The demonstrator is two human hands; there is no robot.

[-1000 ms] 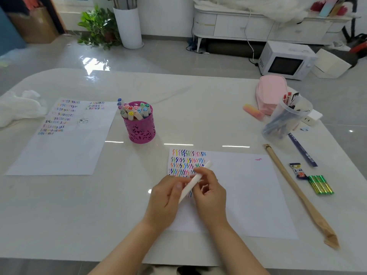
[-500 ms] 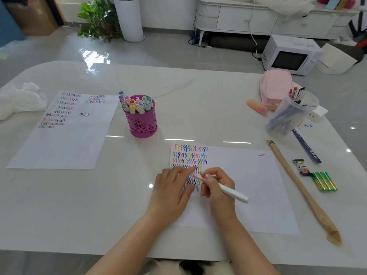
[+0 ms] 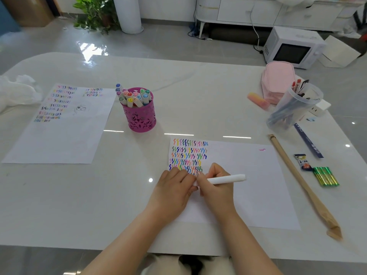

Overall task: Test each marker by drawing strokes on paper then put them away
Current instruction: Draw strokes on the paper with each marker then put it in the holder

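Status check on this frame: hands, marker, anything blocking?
Right hand shut on white marker, tip at stroke rows on paper. Left hand flat, steadying the sheet. Nothing in the way.

My right hand (image 3: 216,187) grips a white marker (image 3: 226,179) on the paper (image 3: 248,175). My left hand (image 3: 172,189) rests flat beside it. Pink holder (image 3: 142,118) at eleven o'clock.
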